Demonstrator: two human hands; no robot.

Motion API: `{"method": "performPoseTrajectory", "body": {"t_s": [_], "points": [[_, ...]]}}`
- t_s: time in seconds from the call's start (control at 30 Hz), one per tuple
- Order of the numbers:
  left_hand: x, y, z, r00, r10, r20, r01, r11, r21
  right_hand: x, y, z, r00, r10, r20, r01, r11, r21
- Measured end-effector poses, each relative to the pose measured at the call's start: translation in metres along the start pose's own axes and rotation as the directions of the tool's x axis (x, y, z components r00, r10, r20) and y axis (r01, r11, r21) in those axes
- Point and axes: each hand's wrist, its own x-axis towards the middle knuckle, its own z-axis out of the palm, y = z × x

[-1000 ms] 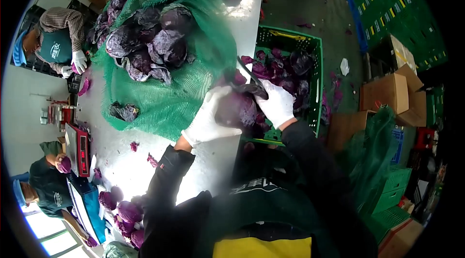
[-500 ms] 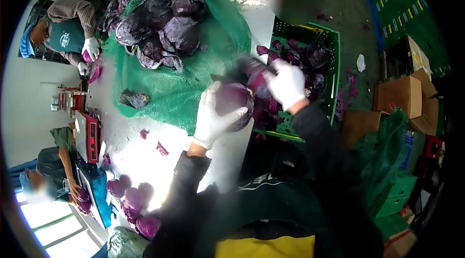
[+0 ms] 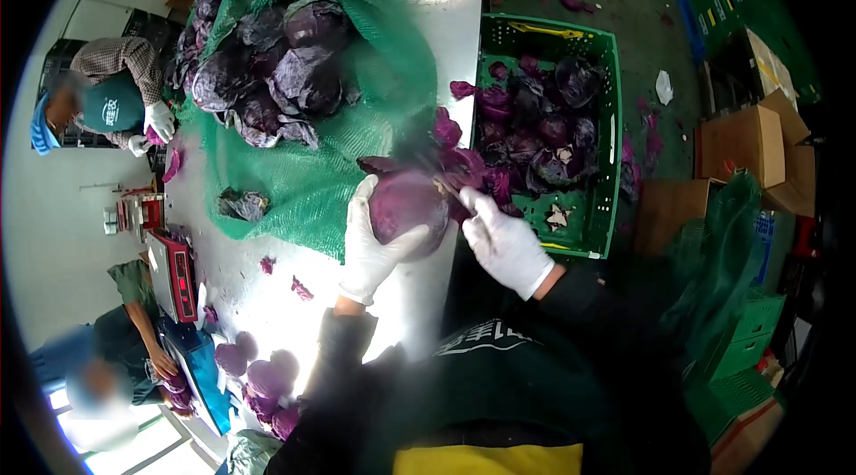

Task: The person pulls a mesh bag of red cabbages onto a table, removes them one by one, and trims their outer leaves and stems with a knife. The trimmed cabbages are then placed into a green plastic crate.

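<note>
A round purple cabbage [image 3: 407,212] is held by my left hand [image 3: 366,247], whose gloved fingers and thumb wrap its left and lower sides. At its right side is my right hand [image 3: 506,243], gloved in white, with fingers closed on something dark and thin that I cannot make out, close to the cabbage's stem. Loose purple leaves [image 3: 459,163] stand out beyond the cabbage. Under and behind it lies green netting [image 3: 357,149], which bears a heap of dark cabbages [image 3: 306,80].
A green crate [image 3: 608,145] of purple leaves stands right of the metal table [image 3: 241,265]. Peeled cabbages [image 3: 270,379], a red scale [image 3: 181,277] and two co-workers are at the left. Cardboard boxes [image 3: 736,149] and more netting [image 3: 713,279] are at the right.
My right hand has moved down and left to the cabbage's side. Leaves now stand out from the cabbage. The view has shifted slightly.
</note>
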Motion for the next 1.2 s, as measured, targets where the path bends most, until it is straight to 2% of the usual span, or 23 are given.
{"method": "performPoseTrajectory", "body": {"t_s": [0.07,0.13,0.17,0.27,0.4,0.43,0.53,0.57,0.6,0.67,0.7,0.73,0.8,0.83,0.93,0.97,1.0,1.07,1.1,1.13,1.2], "points": [[-0.001,0.000,0.000,1.000,-0.021,-0.009,0.021,0.999,-0.049,-0.006,-0.001,0.010,0.962,0.188,0.200,-0.189,0.982,-0.013],[0.000,0.001,0.003,0.998,-0.054,-0.027,0.050,0.991,-0.121,-0.007,-0.001,0.017,0.970,0.167,0.176,-0.157,0.985,-0.069],[-0.001,0.005,0.002,1.000,-0.017,-0.009,0.017,1.000,0.002,-0.006,0.000,0.019,0.974,0.154,0.165,-0.139,0.985,-0.104],[-0.001,0.010,0.004,0.999,-0.048,-0.016,0.048,0.999,0.002,-0.005,0.004,0.023,0.969,0.171,0.178,-0.143,0.977,-0.158],[0.003,0.008,0.010,0.996,0.031,-0.083,-0.027,0.998,0.052,0.009,0.012,0.022,0.943,0.253,0.216,-0.222,0.962,-0.160],[0.005,0.014,0.009,0.997,0.004,-0.078,-0.001,0.999,0.037,0.012,0.013,0.020,0.933,0.270,0.240,-0.235,0.958,-0.164],[0.002,0.009,0.008,0.998,0.046,-0.050,-0.043,0.997,0.067,0.009,0.006,0.010,0.942,0.208,0.264,-0.169,0.972,-0.162],[0.001,0.007,0.007,0.989,0.134,-0.064,-0.125,0.983,0.133,0.009,0.000,0.003,0.901,0.284,0.327,-0.247,0.957,-0.149],[0.001,0.013,0.007,0.987,0.150,-0.058,-0.140,0.979,0.147,0.008,-0.013,-0.005,0.846,0.360,0.393,-0.332,0.933,-0.140],[0.000,0.011,0.011,0.994,0.081,-0.078,-0.076,0.995,0.065,0.015,0.006,0.012,0.871,0.350,0.345,-0.308,0.936,-0.173],[-0.002,0.009,0.011,0.990,0.125,-0.067,-0.118,0.987,0.105,0.027,0.026,0.030,0.816,0.420,0.397,-0.374,0.907,-0.192],[-0.007,0.005,0.010,0.994,0.080,-0.069,-0.082,0.996,-0.020,0.035,0.028,0.042,0.854,0.417,0.312,-0.336,0.899,-0.282],[-0.015,-0.007,0.005,0.998,-0.003,-0.069,-0.015,0.965,-0.260,0.027,0.020,0.042,0.882,0.384,0.273,-0.356,0.923,-0.147],[-0.022,-0.011,0.001,0.996,-0.092,-0.015,0.076,0.896,-0.437,0.021,0.016,0.042,0.847,0.437,0.304,-0.423,0.899,-0.113],[-0.048,-0.030,-0.017,0.996,-0.060,0.070,0.079,0.945,-0.318,0.001,0.029,0.072,0.892,0.401,0.211,-0.405,0.914,-0.025],[-0.054,-0.026,-0.018,0.997,-0.048,0.054,0.058,0.974,-0.220,-0.001,0.034,0.080,0.929,0.314,0.196,-0.333,0.940,0.074],[-0.058,-0.023,-0.018,0.997,-0.070,0.035,0.077,0.945,-0.316,0.002,0.027,0.075,0.934,0.313,0.172,-0.318,0.948,-0.002],[-0.055,-0.017,-0.011,0.995,-0.101,-0.005,0.085,0.857,-0.509,0.013,0.021,0.060,0.963,0.228,0.144,-0.233,0.972,0.018],[-0.050,-0.022,-0.005,0.995,-0.088,-0.042,0.056,0.868,-0.494,0.023,0.007,0.043,0.968,0.210,0.138,-0.203,0.977,-0.061],[-0.044,-0.022,0.000,0.995,-0.015,-0.098,-0.024,0.923,-0.384,0.030,0.001,0.031,0.981,0.157,0.111,-0.131,0.968,-0.214],[-0.025,-0.019,0.010,0.972,0.151,-0.178,-0.178,0.973,-0.146,0.044,0.000,0.012,0.999,-0.006,0.043,0.016,0.974,-0.226]]}}
